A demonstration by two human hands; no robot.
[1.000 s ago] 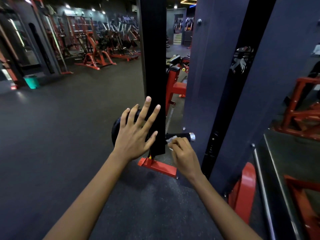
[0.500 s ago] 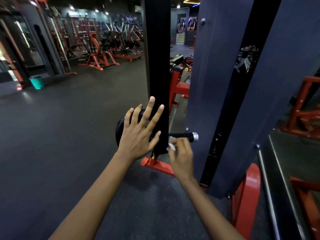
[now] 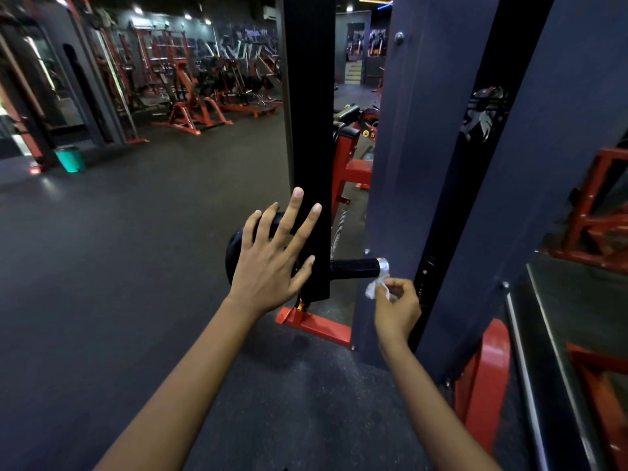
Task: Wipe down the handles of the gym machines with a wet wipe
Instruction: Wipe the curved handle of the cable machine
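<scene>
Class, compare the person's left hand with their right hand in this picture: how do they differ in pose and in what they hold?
The left hand is spread open with straight fingers and holds nothing; the right hand is curled, pinching a white wet wipe. The left hand is raised in front of the black upright post; the right hand sits lower, just below the silver end of the black handle. Both are bare.
</scene>
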